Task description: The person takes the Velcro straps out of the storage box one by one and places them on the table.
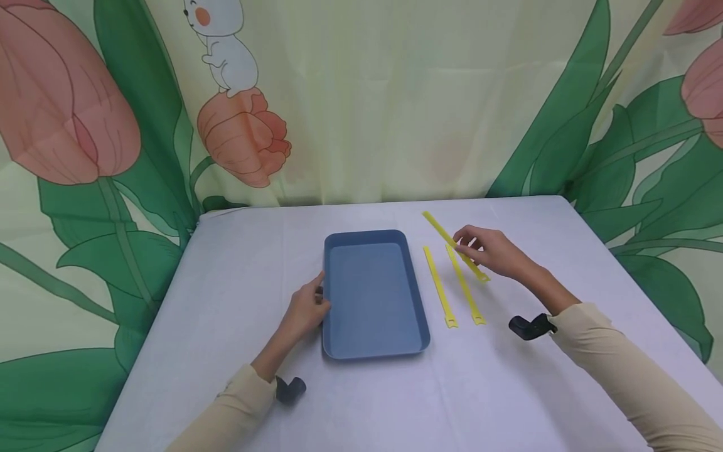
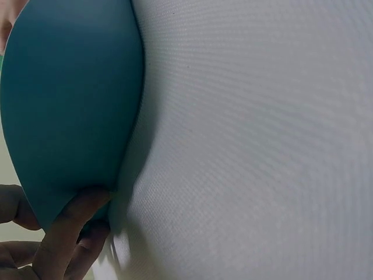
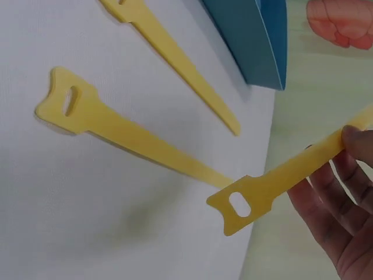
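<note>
A blue rectangular tray lies on the table. My left hand grips its left wall, fingers against the outside and thumb at the rim. Above the table to the right of the tray, my right hand pinches a yellow hook-and-loop cable tie between thumb and fingers. The slotted end of this tie points down toward the table in the right wrist view. Two more yellow cable ties, one nearer the tray and one farther right, lie side by side on the cloth.
A white cloth covers the table. Behind the table hangs a curtain printed with tulips and a small white animal. Black wrist mounts, left and right, stick out by the sleeves.
</note>
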